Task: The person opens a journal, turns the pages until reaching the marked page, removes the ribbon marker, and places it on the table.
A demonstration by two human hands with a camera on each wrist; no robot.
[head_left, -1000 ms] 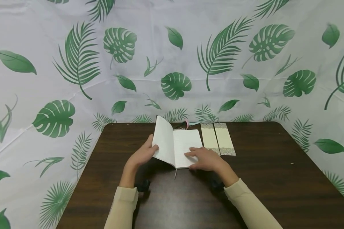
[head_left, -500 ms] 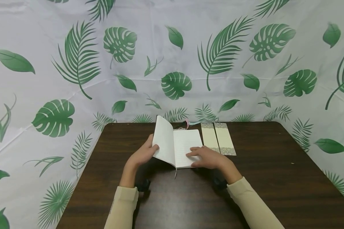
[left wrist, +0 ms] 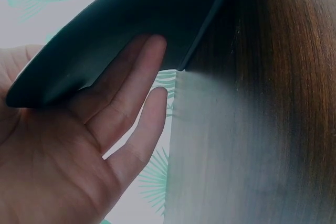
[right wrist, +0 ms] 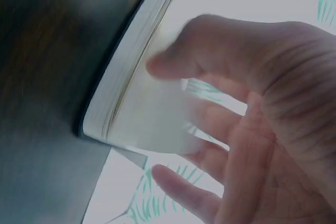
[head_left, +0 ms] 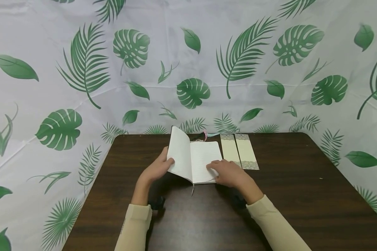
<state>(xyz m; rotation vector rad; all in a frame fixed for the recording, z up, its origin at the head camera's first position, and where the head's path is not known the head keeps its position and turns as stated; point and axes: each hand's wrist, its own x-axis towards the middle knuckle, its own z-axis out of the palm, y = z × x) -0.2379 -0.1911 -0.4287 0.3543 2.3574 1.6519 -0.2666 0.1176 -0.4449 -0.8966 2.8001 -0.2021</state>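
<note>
An open notebook with a dark cover lies near the far side of the table, its left half tilted up. My left hand grips that raised half, thumb on the blank left page and fingers spread against the cover behind. At the notebook's lower right edge is my right hand, fingers bent over the lined right page. In the right wrist view a thin page bends up between thumb and fingers, the fingertips partly hidden behind it. A ribbon marker hangs from the spine's near end.
Two cream strips with patterned ends, a left strip and a right strip, lie right of the notebook. A pink cord and a pale blue cord lie behind it. Leaf-printed cloth encloses the dark wooden table.
My right hand has shifted slightly right toward the page's lower edge, and its spread fingers have drawn in on the page. The left hand and the raised cover stay where they were.
</note>
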